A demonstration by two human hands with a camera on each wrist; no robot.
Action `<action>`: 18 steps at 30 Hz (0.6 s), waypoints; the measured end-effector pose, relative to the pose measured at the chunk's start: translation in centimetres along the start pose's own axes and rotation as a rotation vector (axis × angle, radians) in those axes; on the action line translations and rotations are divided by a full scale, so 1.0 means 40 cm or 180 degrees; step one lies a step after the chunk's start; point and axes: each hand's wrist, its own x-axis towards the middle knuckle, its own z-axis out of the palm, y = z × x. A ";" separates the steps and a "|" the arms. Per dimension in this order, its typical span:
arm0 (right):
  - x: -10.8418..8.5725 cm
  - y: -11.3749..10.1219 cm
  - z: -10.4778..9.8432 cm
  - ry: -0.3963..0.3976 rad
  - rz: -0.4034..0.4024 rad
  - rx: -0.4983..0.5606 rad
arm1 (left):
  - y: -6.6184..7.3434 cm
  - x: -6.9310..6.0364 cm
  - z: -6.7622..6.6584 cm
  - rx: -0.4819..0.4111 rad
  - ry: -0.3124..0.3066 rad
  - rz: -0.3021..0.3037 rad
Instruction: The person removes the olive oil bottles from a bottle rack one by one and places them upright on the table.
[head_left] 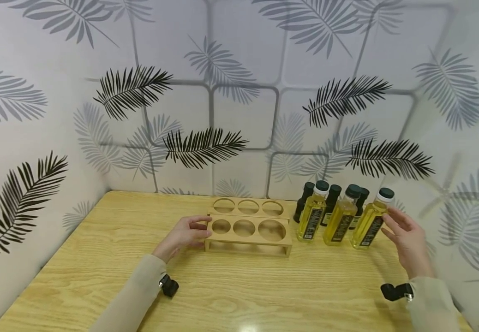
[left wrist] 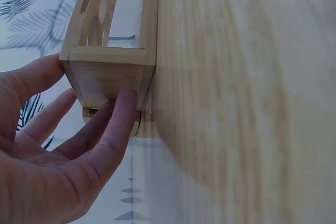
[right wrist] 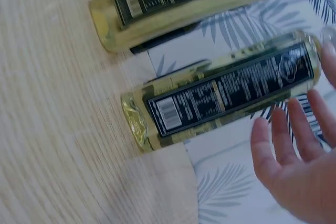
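Note:
A two-tier wooden rack [head_left: 248,240] with round holes stands near the back edge of the table. My left hand [head_left: 186,235] is at its left end; in the left wrist view the fingertips touch the end panel [left wrist: 107,77] and the thumb lies by its upper corner. To the right of the rack stand three clear bottles of yellow oil with dark green caps. Beside the rightmost oil bottle [head_left: 368,223] is my right hand [head_left: 407,237], its fingers loosely bent near the bottle's upper part. Whether the thumb touches the bottle I cannot tell.
Several dark bottles [head_left: 304,203] stand behind the oil bottles, partly hidden. The middle oil bottle [head_left: 340,221] and the left one [head_left: 312,216] stand close together. Leaf-patterned walls [head_left: 239,115] border the wooden table [head_left: 239,290] at the back and sides.

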 end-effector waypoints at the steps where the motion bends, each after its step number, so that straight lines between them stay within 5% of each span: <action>1: -0.006 -0.003 0.006 0.0179 0.0019 0.0042 | 0.001 -0.001 0.000 0.0040 0.0013 0.0010; 5: -0.027 -0.021 0.035 0.0787 0.0132 0.0106 | 0.007 -0.005 0.004 0.0232 0.0016 0.0069; 9: -0.045 -0.038 0.064 0.0953 0.0153 0.0017 | 0.017 -0.008 0.010 0.0282 0.0027 0.0147; 13: -0.066 -0.048 0.099 0.0780 0.0185 -0.0116 | 0.026 -0.008 0.017 0.0365 0.0102 0.0270; 18: -0.090 -0.050 0.157 0.0246 0.0129 -0.0406 | 0.047 -0.009 0.032 0.0530 0.0264 0.0351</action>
